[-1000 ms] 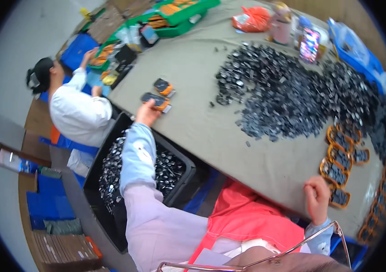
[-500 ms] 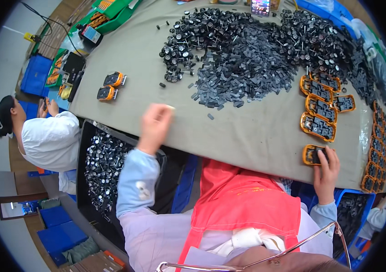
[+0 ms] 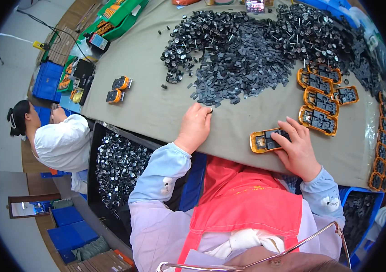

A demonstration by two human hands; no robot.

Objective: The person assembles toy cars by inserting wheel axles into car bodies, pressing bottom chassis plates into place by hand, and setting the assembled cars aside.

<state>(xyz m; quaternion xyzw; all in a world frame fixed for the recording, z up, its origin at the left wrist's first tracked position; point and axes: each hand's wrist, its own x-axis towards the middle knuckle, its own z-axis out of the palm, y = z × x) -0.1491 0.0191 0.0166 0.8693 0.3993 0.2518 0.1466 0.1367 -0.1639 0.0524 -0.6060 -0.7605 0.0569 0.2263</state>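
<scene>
My left hand (image 3: 194, 127) is closed near the front edge of the small-parts heap, thumb and forefinger pinched on a small dark piece (image 3: 210, 111) that is mostly hidden. Over an orange toy car body (image 3: 260, 142) lying on the table, my right hand (image 3: 299, 147) curls its fingers, gripping the right end. Black parts show inside that upturned shell. Beyond my hands spreads a heap of small flat dark-grey pieces (image 3: 242, 68). Several more upturned orange car bodies (image 3: 318, 120) with black insides stand in a cluster to the right.
Wheel-and-axle sets (image 3: 202, 34) are piled behind the grey pieces. Two orange cars (image 3: 115, 96) sit at the left. Rows of car bodies (image 3: 381, 156) line the right edge. A black bin of wheels (image 3: 118, 170) stands below the table, and a co-worker (image 3: 59, 140) sits at the left.
My left hand has moved right to the small loose piece beside the heap and pinched it. My right hand has brought the orange car body leftward along the table.
</scene>
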